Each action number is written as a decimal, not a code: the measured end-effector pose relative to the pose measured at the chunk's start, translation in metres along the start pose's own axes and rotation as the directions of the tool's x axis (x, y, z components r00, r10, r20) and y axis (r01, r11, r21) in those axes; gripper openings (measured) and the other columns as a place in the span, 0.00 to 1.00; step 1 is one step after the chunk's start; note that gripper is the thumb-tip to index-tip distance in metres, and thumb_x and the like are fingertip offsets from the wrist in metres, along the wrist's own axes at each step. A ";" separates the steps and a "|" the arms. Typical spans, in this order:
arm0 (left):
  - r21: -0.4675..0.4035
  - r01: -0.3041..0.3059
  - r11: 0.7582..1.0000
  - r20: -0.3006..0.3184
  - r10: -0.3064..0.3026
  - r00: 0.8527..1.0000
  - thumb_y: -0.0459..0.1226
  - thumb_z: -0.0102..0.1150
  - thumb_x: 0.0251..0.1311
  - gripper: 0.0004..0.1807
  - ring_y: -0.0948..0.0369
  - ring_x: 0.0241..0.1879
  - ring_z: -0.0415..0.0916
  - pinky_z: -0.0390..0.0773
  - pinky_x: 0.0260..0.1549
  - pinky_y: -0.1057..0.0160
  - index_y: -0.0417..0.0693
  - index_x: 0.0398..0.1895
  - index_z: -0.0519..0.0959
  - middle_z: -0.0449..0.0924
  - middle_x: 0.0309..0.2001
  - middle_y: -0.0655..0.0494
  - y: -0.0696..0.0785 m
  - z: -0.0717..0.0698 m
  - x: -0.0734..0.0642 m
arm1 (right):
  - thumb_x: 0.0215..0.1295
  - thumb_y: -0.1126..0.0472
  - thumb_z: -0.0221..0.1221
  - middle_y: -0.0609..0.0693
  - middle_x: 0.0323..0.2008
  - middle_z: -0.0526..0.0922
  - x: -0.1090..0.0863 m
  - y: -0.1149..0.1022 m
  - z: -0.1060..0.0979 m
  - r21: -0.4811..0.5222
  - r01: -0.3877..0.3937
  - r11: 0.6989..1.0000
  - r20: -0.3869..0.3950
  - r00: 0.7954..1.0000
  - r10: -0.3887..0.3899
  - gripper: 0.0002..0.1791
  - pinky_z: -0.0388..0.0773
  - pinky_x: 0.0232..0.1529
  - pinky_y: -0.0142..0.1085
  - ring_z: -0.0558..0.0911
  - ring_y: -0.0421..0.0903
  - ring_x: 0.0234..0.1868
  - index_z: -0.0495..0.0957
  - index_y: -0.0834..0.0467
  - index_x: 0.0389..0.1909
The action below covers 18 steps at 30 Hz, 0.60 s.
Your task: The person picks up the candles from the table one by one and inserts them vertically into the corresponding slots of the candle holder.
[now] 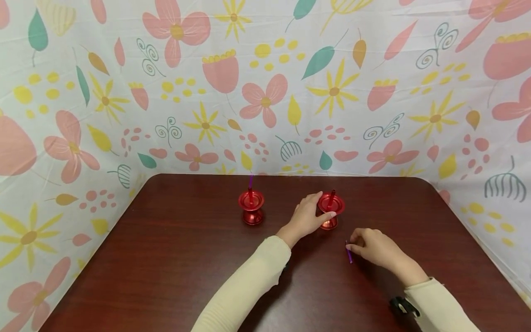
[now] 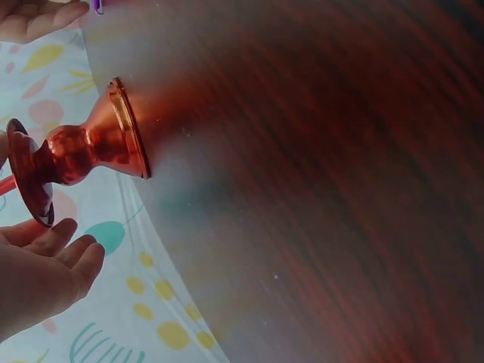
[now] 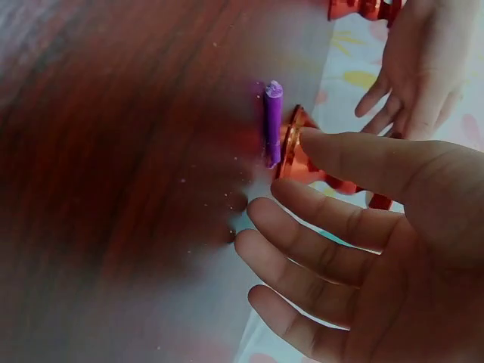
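Note:
A shiny red metal candle holder (image 1: 329, 222) stands on the table near its back. My left hand (image 1: 306, 216) holds its dish at the rim, thumb in front and fingers behind; in the left wrist view the fingers (image 2: 57, 257) curve beside the dish. A short purple stick, like a thin candle (image 3: 274, 121), lies on the table in front of that holder. My right hand (image 1: 377, 249) hovers at the stick, thumb and fingertips right beside it. In the right wrist view its fingers are spread and loosely bent, with nothing between them.
To the left stands a second red candle holder (image 1: 252, 216) with a thin purple stick (image 1: 250, 181) upright in its tube. The dark brown table (image 1: 166, 258) has rounded back corners. A flower-printed cloth (image 1: 265, 55) hangs behind and at both sides.

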<state>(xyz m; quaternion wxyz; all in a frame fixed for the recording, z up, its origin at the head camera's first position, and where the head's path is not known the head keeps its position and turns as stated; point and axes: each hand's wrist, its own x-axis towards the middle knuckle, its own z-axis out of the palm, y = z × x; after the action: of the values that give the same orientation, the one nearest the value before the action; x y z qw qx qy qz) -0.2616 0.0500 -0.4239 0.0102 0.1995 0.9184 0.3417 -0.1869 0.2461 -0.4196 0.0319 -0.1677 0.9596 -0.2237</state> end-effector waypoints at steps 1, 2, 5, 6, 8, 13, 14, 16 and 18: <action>0.000 0.002 1.000 -0.001 -0.002 1.000 0.53 0.60 0.61 0.41 0.57 0.67 0.61 0.62 0.65 0.54 0.48 0.73 0.59 0.64 0.68 0.53 0.000 0.000 0.000 | 0.57 0.59 0.66 0.43 0.19 0.75 0.000 0.000 0.001 -0.001 -0.002 1.000 0.004 1.000 0.002 0.08 0.70 0.22 0.35 0.71 0.39 0.20 0.79 0.60 0.30; -0.001 0.003 1.000 -0.002 -0.003 1.000 0.53 0.60 0.61 0.41 0.57 0.67 0.61 0.62 0.65 0.54 0.47 0.73 0.59 0.64 0.68 0.53 0.000 0.000 0.000 | 0.57 0.59 0.67 0.43 0.18 0.74 0.000 -0.001 0.002 -0.003 -0.002 1.000 0.005 1.000 0.002 0.08 0.69 0.22 0.35 0.70 0.39 0.19 0.79 0.59 0.29; -0.003 0.014 1.000 -0.005 -0.014 1.000 0.53 0.60 0.60 0.41 0.57 0.67 0.61 0.62 0.65 0.53 0.47 0.73 0.59 0.64 0.68 0.53 0.000 -0.001 0.000 | 0.56 0.58 0.68 0.43 0.17 0.71 0.000 -0.002 0.005 -0.015 -0.009 1.000 0.006 1.000 0.009 0.09 0.67 0.21 0.35 0.68 0.40 0.19 0.78 0.57 0.27; -0.004 0.017 1.000 -0.005 -0.017 1.000 0.54 0.60 0.60 0.41 0.57 0.67 0.61 0.62 0.65 0.53 0.47 0.73 0.59 0.64 0.69 0.53 0.000 -0.001 0.000 | 0.55 0.58 0.68 0.43 0.17 0.70 0.001 -0.002 0.007 -0.022 -0.013 1.000 0.005 1.000 0.013 0.09 0.67 0.21 0.35 0.68 0.40 0.19 0.77 0.57 0.26; -0.003 0.023 1.000 -0.003 -0.023 1.000 0.54 0.60 0.60 0.41 0.57 0.67 0.61 0.62 0.65 0.53 0.48 0.73 0.59 0.64 0.68 0.53 0.000 0.000 -0.001 | 0.55 0.58 0.68 0.44 0.17 0.70 0.002 -0.001 0.008 -0.029 -0.025 0.999 -0.001 1.000 0.025 0.10 0.66 0.20 0.35 0.67 0.40 0.18 0.76 0.56 0.25; 0.003 0.026 1.000 -0.007 -0.026 1.000 0.54 0.60 0.60 0.41 0.58 0.67 0.61 0.63 0.65 0.53 0.48 0.72 0.60 0.65 0.68 0.54 0.001 0.000 0.000 | 0.55 0.61 0.67 0.44 0.16 0.70 0.005 0.000 0.011 -0.052 -0.040 0.998 -0.018 0.999 0.039 0.09 0.66 0.19 0.35 0.68 0.40 0.17 0.75 0.57 0.23; 0.005 0.026 1.000 -0.009 -0.026 1.000 0.54 0.60 0.60 0.41 0.58 0.67 0.61 0.63 0.64 0.54 0.49 0.72 0.60 0.65 0.68 0.54 0.001 0.000 0.000 | 0.55 0.62 0.67 0.44 0.16 0.71 0.005 0.000 0.011 -0.054 -0.042 0.998 -0.020 0.999 0.041 0.09 0.66 0.19 0.35 0.68 0.40 0.17 0.75 0.57 0.23; 0.012 0.025 1.000 -0.011 -0.025 1.000 0.54 0.60 0.60 0.40 0.58 0.66 0.62 0.63 0.64 0.54 0.49 0.72 0.61 0.65 0.68 0.54 0.001 0.000 0.000 | 0.55 0.63 0.66 0.43 0.15 0.71 0.006 0.001 0.011 -0.055 -0.035 0.998 -0.029 0.999 0.034 0.09 0.67 0.19 0.35 0.68 0.39 0.16 0.75 0.57 0.22; 0.019 0.024 1.000 -0.012 -0.024 1.000 0.54 0.61 0.60 0.40 0.58 0.66 0.62 0.63 0.64 0.55 0.49 0.72 0.61 0.66 0.67 0.54 0.002 0.000 0.001 | 0.55 0.65 0.65 0.43 0.14 0.70 0.007 0.001 0.012 -0.055 -0.030 0.998 -0.041 0.999 0.028 0.09 0.67 0.19 0.35 0.68 0.39 0.16 0.74 0.57 0.21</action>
<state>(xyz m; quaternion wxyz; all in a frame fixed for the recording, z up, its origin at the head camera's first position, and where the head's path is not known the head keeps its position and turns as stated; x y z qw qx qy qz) -0.2617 0.0514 -0.4230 0.0069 0.1865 0.9239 0.3340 -0.1919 0.2400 -0.4303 0.0114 -0.1502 0.9682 -0.1998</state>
